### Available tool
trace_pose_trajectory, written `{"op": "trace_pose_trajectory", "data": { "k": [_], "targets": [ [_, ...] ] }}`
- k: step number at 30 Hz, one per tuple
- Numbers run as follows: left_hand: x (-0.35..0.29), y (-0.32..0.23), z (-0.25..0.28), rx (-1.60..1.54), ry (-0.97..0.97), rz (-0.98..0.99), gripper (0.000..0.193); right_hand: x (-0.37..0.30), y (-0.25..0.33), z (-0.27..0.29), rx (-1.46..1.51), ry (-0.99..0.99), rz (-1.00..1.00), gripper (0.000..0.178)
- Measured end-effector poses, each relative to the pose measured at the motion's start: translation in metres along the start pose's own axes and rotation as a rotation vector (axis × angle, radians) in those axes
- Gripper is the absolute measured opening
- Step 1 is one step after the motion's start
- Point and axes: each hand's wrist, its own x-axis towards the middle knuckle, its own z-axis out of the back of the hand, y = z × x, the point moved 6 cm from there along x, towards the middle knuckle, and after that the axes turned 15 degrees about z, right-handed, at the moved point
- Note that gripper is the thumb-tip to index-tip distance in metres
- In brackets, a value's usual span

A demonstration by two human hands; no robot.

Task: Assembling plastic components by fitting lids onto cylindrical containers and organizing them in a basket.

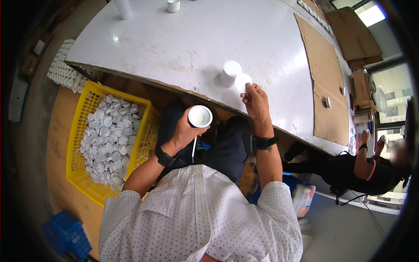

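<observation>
My left hand point(181, 133) is closed around a white round LED downlight point(207, 114), held over my lap just off the table's near edge. Its open face is turned up and shows a recessed centre with yellowish spots. A white cable point(194, 148) hangs from it toward my shirt. Between thumb and fingers, my right hand point(257, 102) pinches a thin white round disc point(242, 83) above the table. Right beside that disc, a stack of similar white discs point(231, 68) stands on the white tabletop point(152, 41).
Left of my legs, a yellow crate point(73, 146) is heaped with small white round parts point(109, 135). Cardboard point(321, 83) covers the table's right side. A co-worker point(364, 170) sits at far right. White cylinders point(173, 5) stand at the far edge. Blue crates point(70, 236) sit low left.
</observation>
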Motion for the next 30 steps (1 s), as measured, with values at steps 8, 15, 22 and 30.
{"op": "trace_pose_trajectory", "data": {
  "k": [8,15,22,30],
  "targets": [
    [0.003,-0.027,-0.026,0.042,0.080,-0.032,0.056,-0.035,-0.004,0.004,0.064,0.009,-0.004,0.014],
    [0.010,-0.017,-0.033,-0.065,0.231,-0.078,0.062,-0.095,0.034,-0.046,-1.157,0.474,1.115,0.037],
    [0.004,-0.022,-0.040,0.031,0.184,-0.027,0.053,-0.111,0.024,-0.054,-1.192,0.593,1.141,0.045],
    [0.000,-0.024,-0.043,0.120,0.102,-0.025,0.046,-0.115,0.023,-0.056,-1.190,0.570,1.170,0.040]
  ]
}}
